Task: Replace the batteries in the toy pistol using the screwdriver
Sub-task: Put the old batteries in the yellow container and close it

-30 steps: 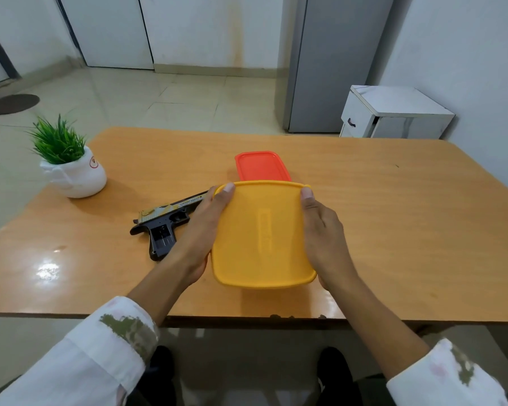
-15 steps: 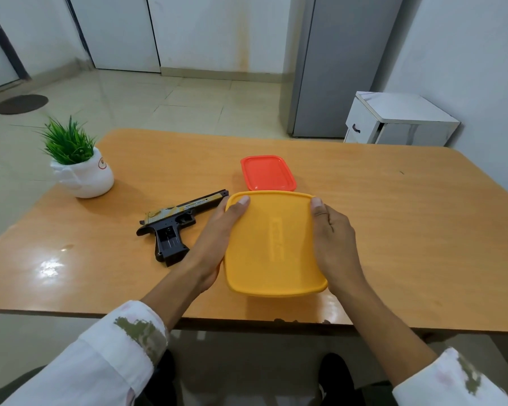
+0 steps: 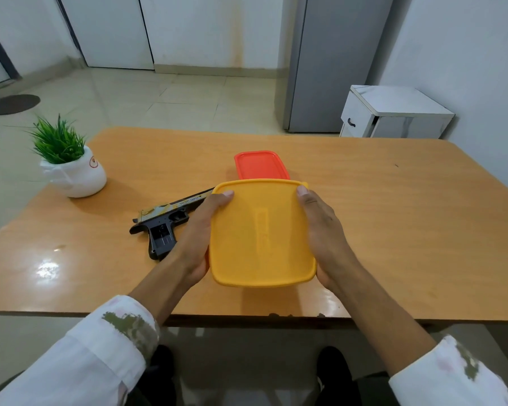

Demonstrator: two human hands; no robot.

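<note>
The left hand (image 3: 198, 232) and the right hand (image 3: 324, 234) hold the yellow lidded box (image 3: 261, 235), fingers (image 3: 224, 197) clasping its two sides, while the toy pistol (image 3: 162, 227) lies untouched just left of it on the desk (image 3: 408, 218); this looks like a preparing step, and the next move probably calls for prying the lid off.

A home room: tiled floor (image 3: 173, 98), fridge (image 3: 329, 68), wooden table (image 3: 393, 215), potted plant (image 3: 71, 168).

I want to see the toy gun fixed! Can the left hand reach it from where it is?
Probably yes. The toy pistol lies right beside the left hand, with nothing between them. But that hand and the right hand grip the yellow box, so it must let go first.
</note>
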